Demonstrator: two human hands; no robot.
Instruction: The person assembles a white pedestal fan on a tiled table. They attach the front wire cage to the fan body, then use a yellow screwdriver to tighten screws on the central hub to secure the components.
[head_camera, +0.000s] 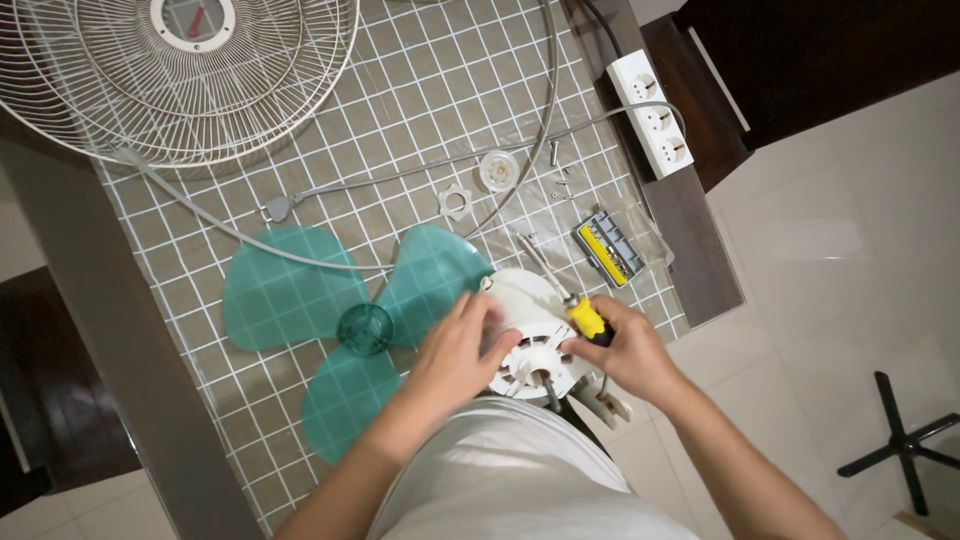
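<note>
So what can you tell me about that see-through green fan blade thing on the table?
The green fan blade is one piece of see-through teal plastic with three wide, rounded paddles joined at a darker round hub in the middle. It lies flat on the white tiled table, whose grid shows through it. A grey cord runs across its top paddles. The left hand rests next to its right paddle, on the white motor housing. It looks whole, without cracks.

one head-worn camera – looks straight down, close over the tiled table (420, 90) edge and floor (850, 250).
</note>
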